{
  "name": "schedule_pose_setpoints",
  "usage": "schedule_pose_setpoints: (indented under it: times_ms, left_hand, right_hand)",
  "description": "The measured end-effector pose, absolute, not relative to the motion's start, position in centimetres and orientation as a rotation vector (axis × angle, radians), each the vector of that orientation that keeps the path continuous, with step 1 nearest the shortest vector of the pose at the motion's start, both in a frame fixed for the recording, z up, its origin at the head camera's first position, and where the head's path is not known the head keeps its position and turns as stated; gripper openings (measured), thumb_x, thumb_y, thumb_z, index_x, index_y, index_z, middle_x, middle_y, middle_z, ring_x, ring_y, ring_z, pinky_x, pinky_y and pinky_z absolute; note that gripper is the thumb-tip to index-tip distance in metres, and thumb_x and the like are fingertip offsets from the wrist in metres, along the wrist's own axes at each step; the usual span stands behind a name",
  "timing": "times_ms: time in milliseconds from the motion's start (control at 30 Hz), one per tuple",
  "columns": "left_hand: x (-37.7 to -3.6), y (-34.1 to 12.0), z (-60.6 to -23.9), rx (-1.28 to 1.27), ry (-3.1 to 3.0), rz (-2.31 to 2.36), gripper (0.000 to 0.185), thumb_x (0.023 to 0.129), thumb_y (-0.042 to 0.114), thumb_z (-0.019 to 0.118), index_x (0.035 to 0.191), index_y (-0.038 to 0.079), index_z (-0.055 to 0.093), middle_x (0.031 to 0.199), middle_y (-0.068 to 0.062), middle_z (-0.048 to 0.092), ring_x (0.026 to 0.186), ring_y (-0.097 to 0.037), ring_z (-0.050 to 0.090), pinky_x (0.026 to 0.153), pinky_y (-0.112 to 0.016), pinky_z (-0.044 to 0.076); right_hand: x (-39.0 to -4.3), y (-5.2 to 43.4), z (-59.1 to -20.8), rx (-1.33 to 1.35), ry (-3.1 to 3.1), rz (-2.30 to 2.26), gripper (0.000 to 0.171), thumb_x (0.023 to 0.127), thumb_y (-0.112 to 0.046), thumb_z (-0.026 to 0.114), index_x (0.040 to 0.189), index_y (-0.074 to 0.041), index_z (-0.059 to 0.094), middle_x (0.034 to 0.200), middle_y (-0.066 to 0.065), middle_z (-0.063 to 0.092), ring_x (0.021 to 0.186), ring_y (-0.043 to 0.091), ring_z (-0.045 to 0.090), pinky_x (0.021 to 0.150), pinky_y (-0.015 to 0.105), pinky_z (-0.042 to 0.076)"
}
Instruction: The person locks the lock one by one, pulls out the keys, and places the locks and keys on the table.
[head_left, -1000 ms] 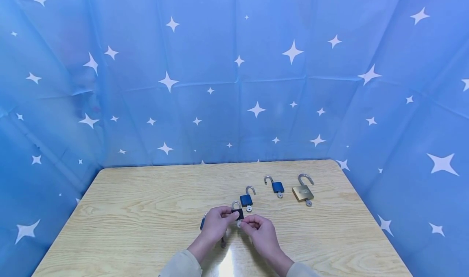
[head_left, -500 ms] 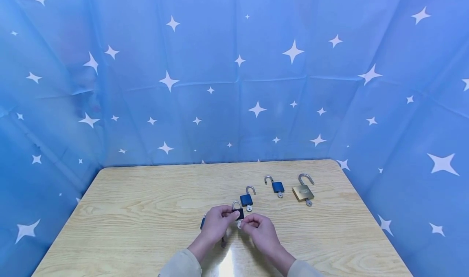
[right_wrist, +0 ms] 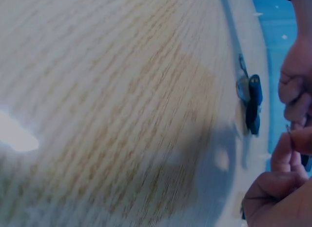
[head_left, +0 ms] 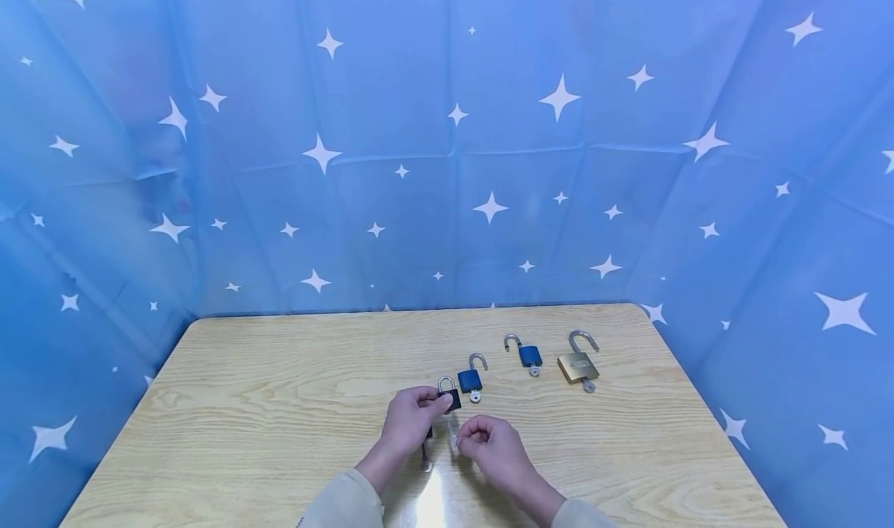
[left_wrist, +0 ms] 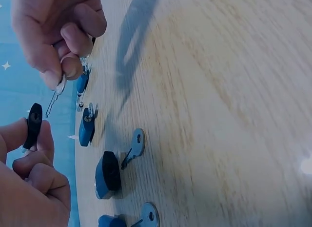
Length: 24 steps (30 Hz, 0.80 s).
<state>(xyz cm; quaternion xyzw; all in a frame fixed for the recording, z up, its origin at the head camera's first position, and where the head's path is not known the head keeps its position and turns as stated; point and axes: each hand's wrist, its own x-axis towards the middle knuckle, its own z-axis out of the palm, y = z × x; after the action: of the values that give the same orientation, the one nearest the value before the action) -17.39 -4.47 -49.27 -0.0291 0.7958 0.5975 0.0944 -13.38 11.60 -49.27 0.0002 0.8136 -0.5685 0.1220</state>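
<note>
The left hand (head_left: 408, 419) has its fingers (left_wrist: 34, 161) curled tight, and it pinches a small black padlock (head_left: 450, 396) between thumb and fingertips. The padlock is held up just above the bench (head_left: 265, 404), near the front and about in the middle. Its silver loop points away from the person, toward the blue star curtain (head_left: 447, 140), so its long side runs front to back. The loop looks closed. The right hand (head_left: 489, 446) is just beside the left hand, but the 2 hands are not touching. Its fingers (left_wrist: 73, 46) are curled too, and they pinch a small silver key (left_wrist: 56, 92) by its head. In the left wrist view the thin end of the key points at the padlock, with a little gap between them. Past the hands, 3 more padlocks lie flat on the bench in a row, with their loops swung open and a key stuck in each: a blue padlock (head_left: 471, 380), a second blue padlock (head_left: 528, 355) and a gold padlock (head_left: 578, 366).
</note>
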Motion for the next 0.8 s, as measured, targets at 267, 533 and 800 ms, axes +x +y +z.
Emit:
schedule_pose_setpoints:
  times_ms: [267, 533, 800]
  left_hand:
    - [-17.3, -4.7, -49.3, -0.073, 2.466, 1.663, 0.024, 0.085, 0.03, 0.073, 0.093, 0.007, 0.072, 0.078, -0.003, 0.069, 0.069, -0.012, 0.057, 0.062, -0.027, 0.045]
    - [-16.9, -4.5, -49.7, -0.013, 2.74, 1.34, 0.019, 0.083, 0.037, 0.074, 0.076, 0.019, 0.071, 0.057, 0.009, 0.057, 0.05, -0.007, 0.048, 0.049, -0.025, 0.034]
    - [-16.9, -3.6, -50.1, -0.056, 2.861, 1.128, 0.029, 0.079, 0.036, 0.076, 0.059, 0.021, 0.063, 0.052, 0.01, 0.053, 0.05, -0.01, 0.046, 0.048, -0.028, 0.031]
  right_hand:
    - [-13.1, 12.4, -49.4, -0.107, 2.437, -1.509, 0.012, 0.086, -0.016, 0.069, 0.085, -0.004, 0.066, 0.063, -0.006, 0.052, 0.051, 0.005, 0.044, 0.046, 0.02, 0.037]
    - [-13.2, 13.4, -49.2, -0.151, 2.492, -1.403, 0.008, 0.088, -0.013, 0.065, 0.086, -0.005, 0.063, 0.07, -0.002, 0.057, 0.054, 0.008, 0.049, 0.048, 0.022, 0.041]
    - [-13.3, 13.8, -49.0, -0.088, 2.586, -1.262, 0.013, 0.092, -0.016, 0.06, 0.083, -0.008, 0.059, 0.068, -0.003, 0.049, 0.06, 0.01, 0.045, 0.052, 0.022, 0.035]
